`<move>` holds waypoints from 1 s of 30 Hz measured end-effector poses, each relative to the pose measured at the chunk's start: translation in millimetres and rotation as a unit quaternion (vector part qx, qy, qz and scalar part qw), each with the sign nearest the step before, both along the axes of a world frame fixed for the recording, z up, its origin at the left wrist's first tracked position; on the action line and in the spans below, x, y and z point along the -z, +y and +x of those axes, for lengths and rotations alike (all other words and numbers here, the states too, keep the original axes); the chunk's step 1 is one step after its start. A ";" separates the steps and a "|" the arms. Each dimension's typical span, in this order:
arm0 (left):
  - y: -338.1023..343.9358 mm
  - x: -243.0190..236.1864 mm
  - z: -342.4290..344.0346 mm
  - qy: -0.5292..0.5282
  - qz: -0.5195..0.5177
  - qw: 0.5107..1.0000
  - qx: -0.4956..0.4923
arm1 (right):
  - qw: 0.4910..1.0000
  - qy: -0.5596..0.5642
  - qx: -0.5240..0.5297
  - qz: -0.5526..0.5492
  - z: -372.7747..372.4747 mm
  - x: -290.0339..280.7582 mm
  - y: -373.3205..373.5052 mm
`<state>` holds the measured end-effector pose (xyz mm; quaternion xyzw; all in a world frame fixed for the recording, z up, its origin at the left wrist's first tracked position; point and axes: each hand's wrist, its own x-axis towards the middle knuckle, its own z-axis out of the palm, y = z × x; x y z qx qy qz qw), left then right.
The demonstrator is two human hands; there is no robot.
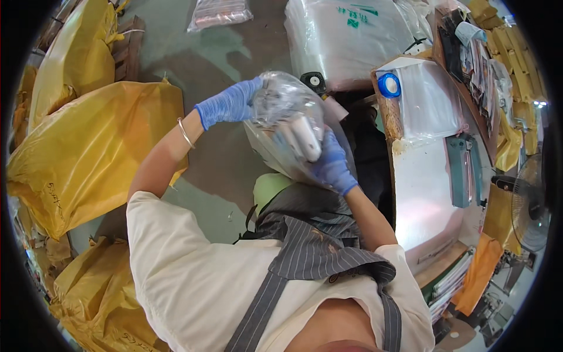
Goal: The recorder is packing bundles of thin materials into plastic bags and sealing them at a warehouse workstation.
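Observation:
A transparent plastic bag (275, 97) is held up in front of my body, above my lap. Pale, rounded white pieces (305, 138) show through its film, but their exact kind cannot be made out. My left hand (234, 102), in a blue knitted glove, grips the bag's upper left side, its fingertips partly hidden by the crumpled plastic. On the lower right side, my right hand (334, 165), gloved alike, has its fingers closed round the bag beside the white pieces. The lower part of the bag hangs down toward my striped apron (311, 246).
Large yellow woven sacks (99, 146) stand along the left. Ahead lies a stack of transparent plastic bags (346, 41), with a small plastic-wrapped pack (220, 13) on the floor. At right, a white-topped table (419, 193) carries a blue tape roll (389, 85) and a green sealer-like device (463, 170).

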<state>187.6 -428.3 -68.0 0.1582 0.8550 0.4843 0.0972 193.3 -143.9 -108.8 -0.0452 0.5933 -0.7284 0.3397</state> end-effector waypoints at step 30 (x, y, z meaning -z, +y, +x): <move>-1.9 92.9 -49.3 0.013 0.012 0.888 -0.459 | 0.660 0.542 -0.116 0.508 21.8 57.8 28.5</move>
